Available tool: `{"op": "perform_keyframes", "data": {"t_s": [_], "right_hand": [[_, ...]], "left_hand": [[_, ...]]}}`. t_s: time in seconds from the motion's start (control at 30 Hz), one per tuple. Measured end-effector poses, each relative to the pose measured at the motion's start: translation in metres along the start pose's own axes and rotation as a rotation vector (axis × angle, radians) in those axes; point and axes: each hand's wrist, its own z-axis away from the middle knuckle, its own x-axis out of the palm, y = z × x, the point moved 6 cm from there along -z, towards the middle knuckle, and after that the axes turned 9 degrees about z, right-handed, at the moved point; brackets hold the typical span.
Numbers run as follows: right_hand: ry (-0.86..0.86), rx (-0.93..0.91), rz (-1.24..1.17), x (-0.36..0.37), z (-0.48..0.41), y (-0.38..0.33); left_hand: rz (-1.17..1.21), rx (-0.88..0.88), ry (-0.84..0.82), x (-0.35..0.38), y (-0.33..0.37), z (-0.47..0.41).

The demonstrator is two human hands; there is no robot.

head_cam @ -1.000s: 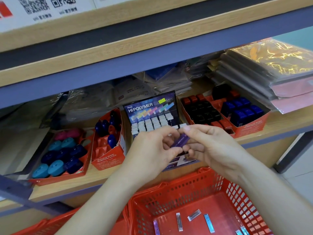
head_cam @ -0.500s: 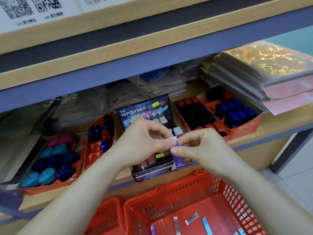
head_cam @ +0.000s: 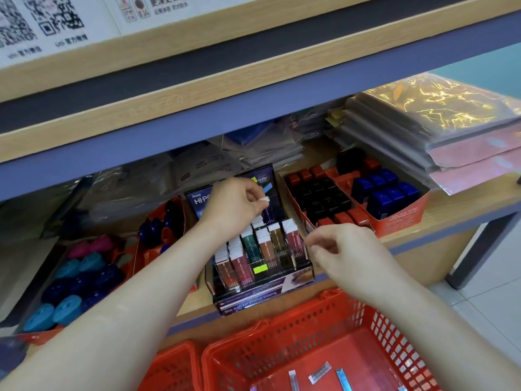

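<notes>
A black display box marked "HI-POLYMER" stands on the wooden shelf and holds rows of slim stick erasers in several colours. My left hand is raised over the box's back rows and pinches a purple eraser by its white tip. My right hand hovers at the box's right side with curled fingers and nothing visible in them. Below the shelf a red basket contains several loose erasers.
Orange trays of round sharpeners sit left of the box, and a tray of blue and black ones sits to its right. Plastic-wrapped packs are stacked at the far right. The upper shelf edge overhangs. A second red basket is at bottom left.
Both hands held the purple eraser together before. Now the right hand has let go and dropped to the right, while the left hand has lifted the eraser up over the box.
</notes>
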Motion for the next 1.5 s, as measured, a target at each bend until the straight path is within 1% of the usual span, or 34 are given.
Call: {"op": "perform_keyframes", "data": {"t_s": [0.2, 0.33, 0.5, 0.6, 0.67, 0.77, 0.83, 0.87, 0.97, 1.17, 1.37, 1.43, 1.5], "right_hand": [[-0.116, -0.022, 0.079, 0.014, 0.002, -0.004], [-0.134, -0.024, 0.134, 0.019, 0.001, -0.004], [-0.145, -0.039, 0.144, 0.019, 0.002, -0.003], [-0.157, -0.048, 0.121, 0.017, 0.003, 0.002], [-0.155, -0.038, 0.094, 0.014, 0.004, 0.007], [-0.167, -0.032, 0.084, 0.011, 0.007, 0.016], [-0.196, -0.04, 0.126, 0.013, 0.012, 0.021], [-0.214, -0.045, 0.151, 0.015, 0.015, 0.023], [-0.291, -0.058, 0.236, 0.029, 0.03, 0.036], [-0.532, -0.034, 0.48, 0.088, 0.082, 0.093], [-0.808, 0.126, 0.527, 0.165, 0.124, 0.177], [-0.865, 0.127, 0.544, 0.194, 0.128, 0.205], [-0.921, 0.117, 0.57, 0.223, 0.133, 0.23]], "left_hand": [[-0.149, 0.058, -0.07, 0.013, -0.006, -0.007], [-0.231, 0.009, -0.086, 0.017, -0.006, -0.016], [-0.361, -0.068, -0.174, 0.025, -0.002, -0.024], [-0.285, -0.117, -0.208, 0.02, 0.002, -0.022], [-0.19, -0.099, -0.136, 0.004, 0.011, -0.013], [-0.058, -0.003, 0.02, -0.026, 0.031, 0.027], [0.036, 0.051, 0.063, -0.037, 0.037, 0.069], [0.087, 0.064, 0.054, -0.038, 0.035, 0.091], [0.163, 0.032, -0.066, -0.012, 0.009, 0.15], [-0.054, -0.194, -0.427, 0.108, -0.097, 0.228], [-0.184, -0.397, -0.67, 0.222, -0.197, 0.271], [-0.228, -0.398, -0.795, 0.255, -0.218, 0.285], [-0.261, -0.342, -0.934, 0.285, -0.227, 0.302]]}}
